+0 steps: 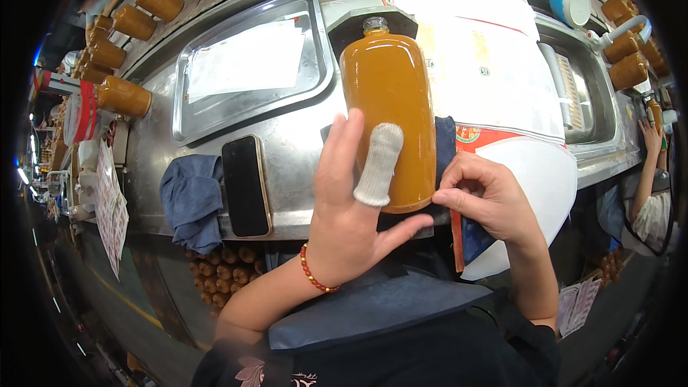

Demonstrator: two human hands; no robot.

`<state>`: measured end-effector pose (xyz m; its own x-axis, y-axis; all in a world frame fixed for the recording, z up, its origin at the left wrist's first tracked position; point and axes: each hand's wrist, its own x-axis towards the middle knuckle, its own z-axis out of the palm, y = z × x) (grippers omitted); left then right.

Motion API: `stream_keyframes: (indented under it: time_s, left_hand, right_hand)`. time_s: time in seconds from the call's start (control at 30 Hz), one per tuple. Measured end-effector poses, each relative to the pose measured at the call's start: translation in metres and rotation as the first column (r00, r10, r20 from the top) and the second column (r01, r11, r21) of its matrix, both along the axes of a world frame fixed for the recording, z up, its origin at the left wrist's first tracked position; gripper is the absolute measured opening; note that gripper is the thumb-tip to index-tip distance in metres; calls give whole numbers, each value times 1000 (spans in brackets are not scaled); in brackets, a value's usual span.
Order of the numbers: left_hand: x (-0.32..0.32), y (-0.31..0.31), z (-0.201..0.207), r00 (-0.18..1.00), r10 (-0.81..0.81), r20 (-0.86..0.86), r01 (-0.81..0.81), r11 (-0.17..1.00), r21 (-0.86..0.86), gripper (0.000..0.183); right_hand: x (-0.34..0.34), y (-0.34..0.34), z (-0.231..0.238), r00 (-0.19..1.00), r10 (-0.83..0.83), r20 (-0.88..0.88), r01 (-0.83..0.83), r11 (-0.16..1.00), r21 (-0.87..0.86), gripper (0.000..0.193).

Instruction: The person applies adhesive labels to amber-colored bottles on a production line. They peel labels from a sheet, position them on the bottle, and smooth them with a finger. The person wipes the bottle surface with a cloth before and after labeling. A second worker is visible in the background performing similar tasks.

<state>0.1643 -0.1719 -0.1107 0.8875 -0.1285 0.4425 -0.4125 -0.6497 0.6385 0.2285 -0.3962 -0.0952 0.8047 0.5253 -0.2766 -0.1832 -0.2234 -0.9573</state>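
Observation:
A glossy amber-brown flat bottle (390, 93) with a clear screw-thread neck lies in front of me, its neck pointing away. My left hand (344, 222) rests along the bottle's left side and base with its fingers stretched out. One of its fingers wears a white knitted finger sleeve (380, 165), which lies over the bottle's face. My right hand (487, 197) is closed in a pinch at the bottle's lower right corner, the thumb tip against its edge. Whatever may be between those fingertips is hidden. A dark blue cloth (446, 140) shows beside the bottle.
Left of me are a black phone (246, 186), a crumpled blue cloth (192, 197) and a metal tray (315, 50) with white paper. Label sheets (487, 64) lie to the right, before a sink (598, 100). More brown bottles (159, 0) line the far edge. Other people work at both sides.

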Motion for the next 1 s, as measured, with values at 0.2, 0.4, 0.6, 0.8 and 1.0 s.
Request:
stream_keyframes:
  time_s: [0.2,0.4,0.6,0.8,1.0]
  left_hand:
    - [5,5,-7,995,-9,-95,2,997,-71,101]
    - [4,12,-23,995,-59,-86,43,985,-169,107]
    - [6,15,-26,997,-62,-46,57,993,-107,110]
    - [6,18,-32,997,-66,-36,61,992,-109,112]
    - [5,16,-20,999,-37,-29,33,992,-125,110]
  right_hand:
    - [1,-2,2,1000,11,-2,-11,1000,6,16]
    - [0,2,13,999,41,32,-41,999,-14,16]
    - [-2,3,19,998,28,54,-27,1000,-6,16]
    - [-2,3,14,999,7,36,-6,1000,-28,16]
    - [-2,3,11,999,-1,43,3,999,-42,16]
